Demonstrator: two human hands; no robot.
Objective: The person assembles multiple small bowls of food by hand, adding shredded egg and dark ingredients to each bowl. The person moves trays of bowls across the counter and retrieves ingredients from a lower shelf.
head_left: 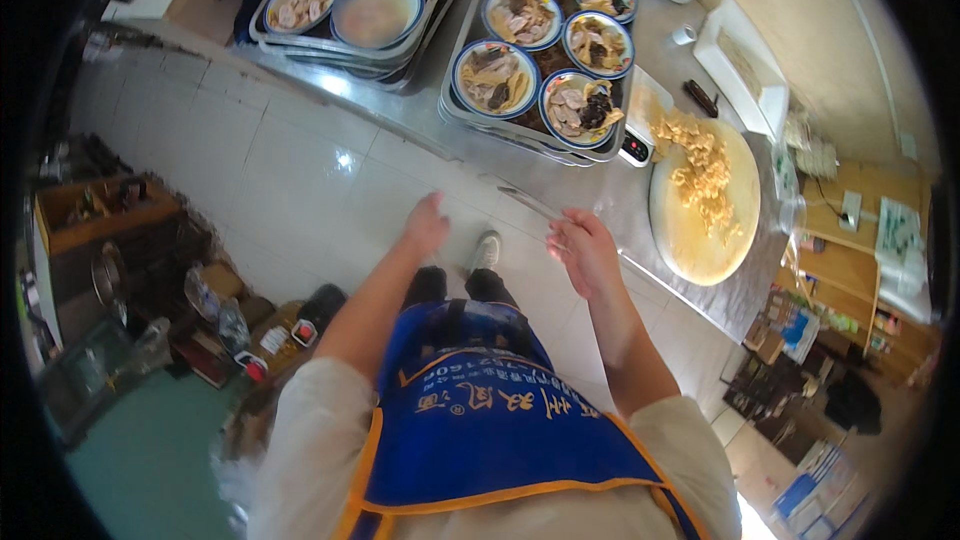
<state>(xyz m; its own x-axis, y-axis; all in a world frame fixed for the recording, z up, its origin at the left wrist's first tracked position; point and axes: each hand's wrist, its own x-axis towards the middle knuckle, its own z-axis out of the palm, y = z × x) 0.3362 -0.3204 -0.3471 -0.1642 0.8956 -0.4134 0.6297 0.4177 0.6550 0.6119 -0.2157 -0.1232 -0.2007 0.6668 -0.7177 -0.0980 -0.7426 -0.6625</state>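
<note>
My right hand (585, 250) is in front of the steel table's near edge, its fingers curled. From them a thin shiny metal blade (530, 202), seen almost edge-on, points up and left; it looks like a knife. Blurred, my left hand (428, 227) hangs over the floor, apart from the table, and how its fingers lie is unclear. Beyond my right hand, a round pale cutting board (690, 250) carries a heap of chopped yellowish food (705, 175). Bowls of sliced meat and dark pieces (497, 78) fill a metal tray (450, 100) at the table's middle.
Stacked trays with more bowls (300, 2) are at the far left. Beside the board lie a scale (637, 147), a dark-handled tool (701, 98) and a white rectangular tub (740, 65). Bottles (232, 325) and boxes clutter the left floor; wooden shelves (830, 270) stand right.
</note>
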